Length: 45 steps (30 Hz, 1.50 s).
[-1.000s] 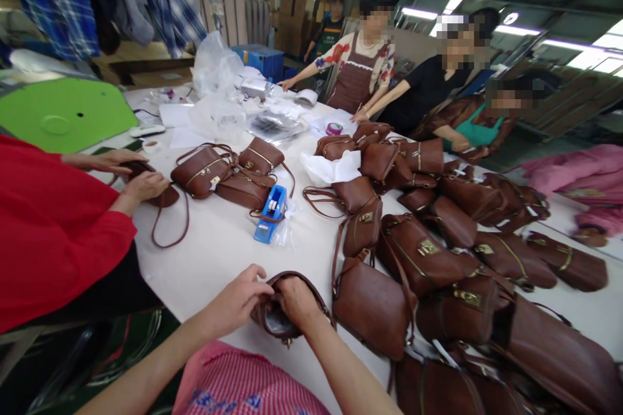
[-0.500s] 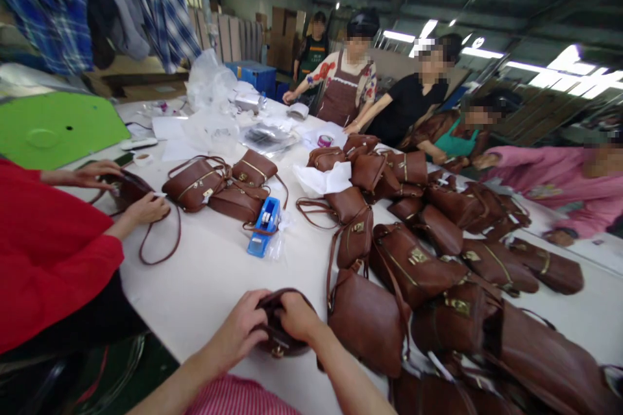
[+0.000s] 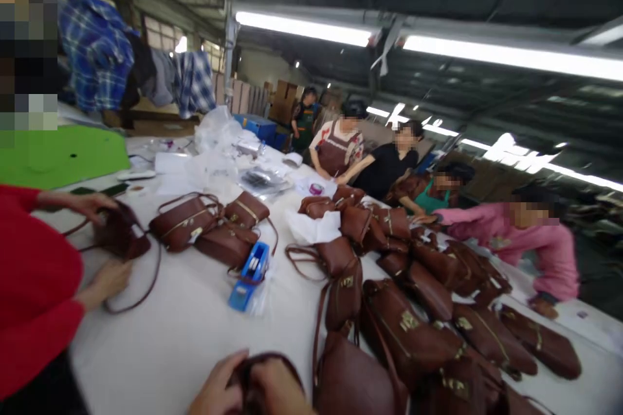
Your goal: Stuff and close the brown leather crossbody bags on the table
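Note:
At the bottom edge of the head view, a brown leather handbag point(image 3: 246, 373) is partly cut off, its opening facing up. My left hand point(image 3: 219, 389) grips its left side, thumb and fingers wrapped at the rim. My right hand point(image 3: 278, 389) is closed at the opening, with its fingertips hidden inside. Just right of my hands lies another brown handbag point(image 3: 353, 376) with a strap. Beyond my hands, a blue tape dispenser point(image 3: 249, 277) stands on the white table point(image 3: 180, 331).
Several brown handbags point(image 3: 399, 311) are heaped along the right. More bags point(image 3: 182, 224) lie beyond the dispenser, near clear plastic point(image 3: 217, 133) and white paper point(image 3: 314, 227). At left, a co-worker in a red sleeve point(image 3: 39, 285) handles a bag. Several people stand across the table.
The view has tilted up, so my hands and the bag sit lower and are partly cut off. My hands stay at the bag. The red-sleeved co-worker's bag has turned.

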### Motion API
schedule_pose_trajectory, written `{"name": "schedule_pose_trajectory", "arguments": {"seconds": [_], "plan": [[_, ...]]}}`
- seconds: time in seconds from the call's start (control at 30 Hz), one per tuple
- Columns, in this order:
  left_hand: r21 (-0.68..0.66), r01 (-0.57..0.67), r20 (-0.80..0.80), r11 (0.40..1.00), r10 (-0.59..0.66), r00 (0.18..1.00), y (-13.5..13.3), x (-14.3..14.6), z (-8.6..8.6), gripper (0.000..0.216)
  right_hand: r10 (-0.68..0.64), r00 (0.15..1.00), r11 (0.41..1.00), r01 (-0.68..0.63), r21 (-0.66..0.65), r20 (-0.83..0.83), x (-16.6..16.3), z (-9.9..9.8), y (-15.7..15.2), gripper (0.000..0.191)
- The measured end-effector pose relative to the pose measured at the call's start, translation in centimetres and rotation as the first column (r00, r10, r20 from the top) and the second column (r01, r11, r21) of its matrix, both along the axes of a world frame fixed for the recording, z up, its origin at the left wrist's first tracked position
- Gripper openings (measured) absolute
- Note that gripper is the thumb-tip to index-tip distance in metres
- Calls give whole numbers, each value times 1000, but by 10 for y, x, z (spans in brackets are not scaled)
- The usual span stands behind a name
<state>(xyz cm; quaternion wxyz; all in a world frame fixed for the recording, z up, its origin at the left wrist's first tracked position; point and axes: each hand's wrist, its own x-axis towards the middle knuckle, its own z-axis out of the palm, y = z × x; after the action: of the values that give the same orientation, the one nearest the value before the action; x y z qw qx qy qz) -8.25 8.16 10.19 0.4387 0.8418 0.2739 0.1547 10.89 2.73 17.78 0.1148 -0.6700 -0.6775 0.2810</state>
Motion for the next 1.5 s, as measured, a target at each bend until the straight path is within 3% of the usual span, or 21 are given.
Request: {"name": "schedule_pose_trajectory", "arguments": {"seconds": [0.07,0.13,0.27,0.4,0.53,0.6,0.67,0.77,0.83,0.93,1.03,1.17,1.3,1.5], "plan": [[80,100,-4,992,-100,995,-9,-10,15,17,-51,998,997,49,-55,-45,-12,-13,-11,13],[156,125,-24,980,-123,992,-9,-11,29,15,-67,993,995,59,-81,-96,-16,-20,-16,13],[274,192,-66,942,-180,981,2,-1,40,6,-77,986,994,65,-83,-148,-11,-22,-15,16],[214,253,-39,944,-250,967,9,10,40,6,-63,982,995,49,-83,-176,-9,-13,-15,23],[211,183,5,960,-188,982,8,15,41,10,-16,964,998,0,-62,-267,-3,11,-32,30],[218,138,37,966,-149,988,6,13,40,11,-86,949,995,95,17,-303,2,23,-52,34],[220,87,72,972,-106,992,4,9,38,15,-261,931,951,293,96,-257,5,26,-79,35],[195,39,115,980,-62,991,0,1,36,16,-511,857,853,515,79,-70,7,12,-119,87],[157,45,125,987,-65,990,-3,-3,36,16,-539,842,842,539,4,-25,6,-5,-136,103],[102,66,97,993,-76,992,-7,-6,40,17,-466,873,884,466,-41,-143,8,-26,-147,91],[87,82,57,993,-87,995,-9,-8,43,17,-454,852,886,463,-27,-261,13,-32,-151,76],[120,113,10,986,-115,993,-12,-12,43,17,-424,885,887,449,108,-194,14,-22,-157,16],[139,154,-7,978,-154,988,-19,-14,40,17,-417,869,880,459,120,-267,11,-8,-157,25],[129,123,24,984,-127,992,-25,-14,35,18,-593,749,769,635,68,-296,15,-5,-150,28]]}}
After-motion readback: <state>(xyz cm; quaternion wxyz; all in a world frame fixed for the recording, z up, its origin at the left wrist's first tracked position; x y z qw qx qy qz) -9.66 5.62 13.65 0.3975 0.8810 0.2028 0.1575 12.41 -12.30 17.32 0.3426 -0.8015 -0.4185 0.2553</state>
